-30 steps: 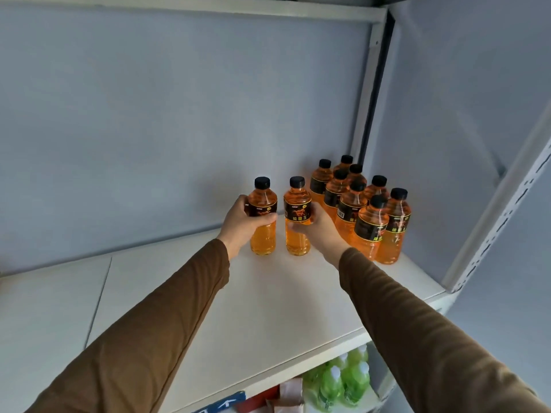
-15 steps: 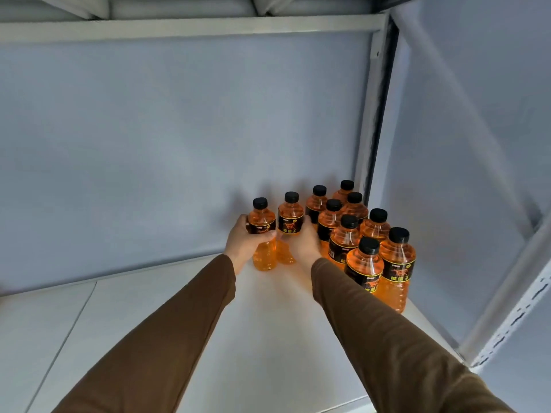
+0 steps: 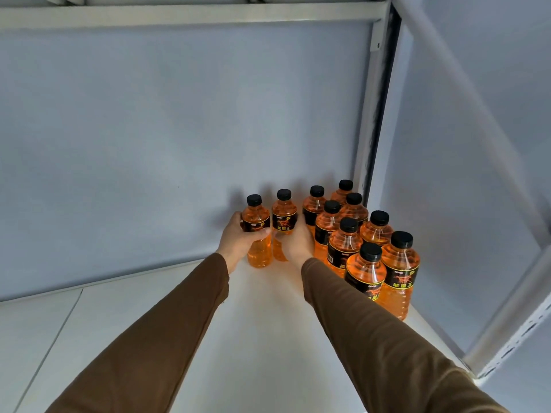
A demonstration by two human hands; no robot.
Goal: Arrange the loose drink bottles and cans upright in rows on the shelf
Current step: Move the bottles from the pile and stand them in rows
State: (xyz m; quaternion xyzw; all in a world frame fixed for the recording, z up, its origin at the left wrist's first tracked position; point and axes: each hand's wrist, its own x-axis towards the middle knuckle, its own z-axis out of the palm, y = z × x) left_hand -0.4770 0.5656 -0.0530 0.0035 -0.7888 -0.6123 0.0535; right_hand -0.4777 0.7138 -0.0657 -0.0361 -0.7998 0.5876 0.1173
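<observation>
Nearest to the camera, two arms in brown sleeves [image 3: 167, 332] are reaching forward over the white shelf [image 3: 256, 338], which is showing a thin seam at its left part. At the right side, a grey metal post with slots [image 3: 512, 332] is standing at the front corner of the shelf.

Next to the right sleeve, a group of eight orange bottles [image 3: 369, 263] is standing upright in two rows that are running toward the back corner, all with black caps and black labels, close together and touching or almost touching.

Farther in, the left hand [image 3: 238, 239] is closing its grip around one more bottle [image 3: 258, 231], with the thumb lying over the label. The right hand [image 3: 295, 242] is wrapping its grip around a second bottle [image 3: 283, 219] just beside it. Both bottles are upright, their bases at the shelf, to the left of the group. So ten bottles are showing in total.

Behind everything, a pale grey wall [image 3: 149, 144] is closing the back, and a grey beam [image 3: 190, 16] is crossing above.
</observation>
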